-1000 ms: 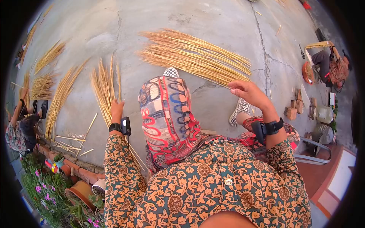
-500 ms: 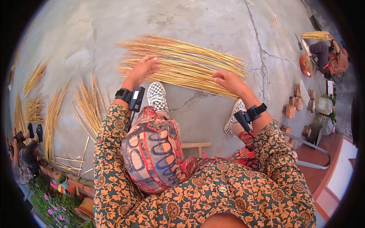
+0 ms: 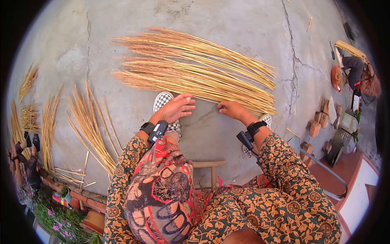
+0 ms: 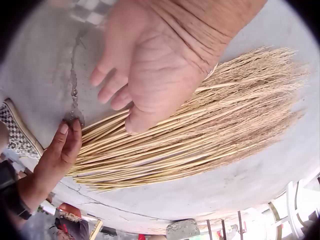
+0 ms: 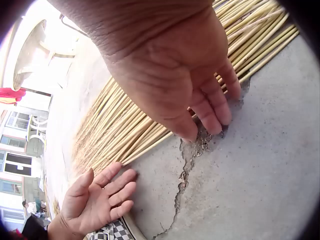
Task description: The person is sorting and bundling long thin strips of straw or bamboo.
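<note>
A wide spread of dry broom stalks [image 3: 203, 75] with feathery brown heads lies on the concrete in front of me, heads to the left and bare ends to the right. My left hand [image 3: 177, 107] hovers by its near side, fingers extended and slightly spread. The palm of this left hand [image 5: 102, 202] shows in the right wrist view, holding nothing. Facing it across a small gap is my right hand [image 3: 232, 110], its fingers loosely bent beside the near stalks. Nothing shows between the fingers of the right hand [image 4: 62, 152] in the left wrist view.
A smaller stalk bundle [image 3: 91, 126] lies at my left, with more bundles beyond. A wooden stool [image 3: 209, 164] is between my legs. Bricks [image 3: 315, 128] stand at right. A person [image 3: 367, 79] sits far right, another person [image 3: 26, 168] far left. Flowers [image 3: 61, 227] grow lower left.
My left hand has come from the left bundle across to the near side of the large spread. My right hand has moved inward, toward the left hand. The head view has shifted.
</note>
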Demonstrator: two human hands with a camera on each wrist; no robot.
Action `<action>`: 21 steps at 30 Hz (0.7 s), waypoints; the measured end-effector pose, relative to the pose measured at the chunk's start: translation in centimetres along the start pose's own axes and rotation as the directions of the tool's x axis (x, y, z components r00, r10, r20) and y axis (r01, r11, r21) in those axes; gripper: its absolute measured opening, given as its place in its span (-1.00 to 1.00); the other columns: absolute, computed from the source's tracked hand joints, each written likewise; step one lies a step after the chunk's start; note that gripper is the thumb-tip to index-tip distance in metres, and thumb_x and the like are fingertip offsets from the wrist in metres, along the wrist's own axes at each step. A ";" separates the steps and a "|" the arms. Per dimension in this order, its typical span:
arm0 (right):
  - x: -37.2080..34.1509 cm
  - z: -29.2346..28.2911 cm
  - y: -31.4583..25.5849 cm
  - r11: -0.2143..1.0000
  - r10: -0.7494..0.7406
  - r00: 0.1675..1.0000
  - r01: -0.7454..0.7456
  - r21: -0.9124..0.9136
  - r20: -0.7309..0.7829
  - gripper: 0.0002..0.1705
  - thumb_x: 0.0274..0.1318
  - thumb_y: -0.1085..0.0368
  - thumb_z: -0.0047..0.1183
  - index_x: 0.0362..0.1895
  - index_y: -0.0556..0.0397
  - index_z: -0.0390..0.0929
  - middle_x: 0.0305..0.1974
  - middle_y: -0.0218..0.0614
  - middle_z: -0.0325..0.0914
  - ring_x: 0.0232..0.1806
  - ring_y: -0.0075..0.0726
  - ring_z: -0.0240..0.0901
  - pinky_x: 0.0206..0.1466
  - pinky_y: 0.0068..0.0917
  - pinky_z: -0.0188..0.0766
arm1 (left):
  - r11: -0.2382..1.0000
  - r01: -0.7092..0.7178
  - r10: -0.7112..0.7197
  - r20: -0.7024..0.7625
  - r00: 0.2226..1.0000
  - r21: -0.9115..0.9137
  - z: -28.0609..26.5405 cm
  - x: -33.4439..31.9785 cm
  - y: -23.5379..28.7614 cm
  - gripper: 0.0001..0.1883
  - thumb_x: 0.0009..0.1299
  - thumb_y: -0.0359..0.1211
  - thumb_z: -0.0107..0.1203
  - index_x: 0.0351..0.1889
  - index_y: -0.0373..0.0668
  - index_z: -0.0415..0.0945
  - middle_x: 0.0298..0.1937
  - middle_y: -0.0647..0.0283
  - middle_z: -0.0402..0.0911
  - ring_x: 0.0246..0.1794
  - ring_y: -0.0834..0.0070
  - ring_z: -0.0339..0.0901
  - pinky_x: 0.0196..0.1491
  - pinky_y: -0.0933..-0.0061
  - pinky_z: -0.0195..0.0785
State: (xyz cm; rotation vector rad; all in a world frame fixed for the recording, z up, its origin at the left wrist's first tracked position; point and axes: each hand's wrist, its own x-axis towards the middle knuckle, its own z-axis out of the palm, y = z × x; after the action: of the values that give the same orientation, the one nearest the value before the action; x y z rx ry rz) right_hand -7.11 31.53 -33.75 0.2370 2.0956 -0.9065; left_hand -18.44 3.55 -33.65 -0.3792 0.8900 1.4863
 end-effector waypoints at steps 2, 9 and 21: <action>-0.5 -0.4 0.2 0.999 -0.010 1.000 0.011 0.050 -0.018 -0.71 0.13 0.15 0.09 -0.08 -0.08 0.58 -0.16 -0.21 0.63 -0.11 -0.06 0.54 -0.01 -0.23 0.42 | 0.999 0.033 -0.032 -0.049 0.998 0.021 0.5 -0.2 -0.6 -0.48 0.42 -0.16 0.10 0.28 -0.08 0.24 0.22 0.20 0.34 0.22 0.37 0.30 0.19 0.24 0.25; 2.2 -6.5 -1.7 0.993 0.044 0.992 -0.057 -0.105 -0.120 -0.70 0.14 0.19 0.09 -0.04 -0.06 0.58 -0.14 -0.19 0.63 -0.09 -0.18 0.55 0.01 -0.32 0.44 | 0.879 -0.124 0.247 -0.217 0.945 0.460 -0.6 2.2 6.1 -0.49 0.40 -0.19 0.07 0.29 -0.07 0.25 0.20 0.22 0.36 0.21 0.43 0.29 0.24 0.25 0.16; -1.6 -6.2 -0.7 0.984 0.111 0.989 -0.097 -0.149 0.093 -0.75 0.03 0.10 0.13 -0.21 -0.14 0.64 -0.21 -0.18 0.62 -0.16 -0.05 0.54 -0.09 -0.23 0.44 | 0.995 -0.100 0.101 -0.046 0.994 0.025 0.8 0.1 -0.2 -0.42 0.42 -0.23 0.08 0.34 -0.14 0.13 0.23 0.11 0.34 0.16 0.34 0.40 0.18 0.32 0.30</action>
State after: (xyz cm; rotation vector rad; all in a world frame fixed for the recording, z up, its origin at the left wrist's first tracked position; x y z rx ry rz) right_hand -10.17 35.46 -29.69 0.2181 2.0241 -0.6880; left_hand -18.03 4.19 -33.32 -0.3584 0.9750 1.5635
